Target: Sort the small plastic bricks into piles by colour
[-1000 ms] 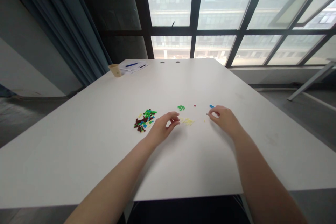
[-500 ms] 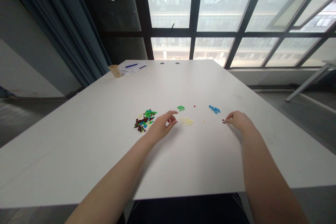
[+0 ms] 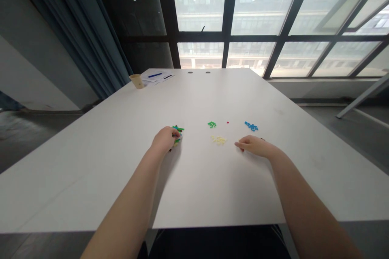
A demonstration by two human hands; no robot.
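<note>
My left hand (image 3: 165, 139) is down on a mixed heap of small coloured pieces (image 3: 179, 129), its fingers curled into it. The hand covers most of the heap, and anything pinched is hidden. Farther right, my right hand (image 3: 253, 145) is low over the table, palm down, fingers loosely stretched to the left. I see nothing held in it. Close to its fingertips lies a group of pale yellow pieces (image 3: 219, 140). Just behind the hand a bit of dark brown (image 3: 262, 139) shows.
Green pieces (image 3: 212, 124), one red piece (image 3: 227, 122) and blue pieces (image 3: 251, 126) lie in separate spots on the white table (image 3: 212, 186). At the far left stand a paper cup (image 3: 137, 81) and papers (image 3: 152, 79) with a blue pen (image 3: 154, 75). Windows are behind.
My left hand has moved left onto the mixed heap. My right hand has gone left from the dark brown pieces, and the small orange piece is now out of sight by its fingers.
</note>
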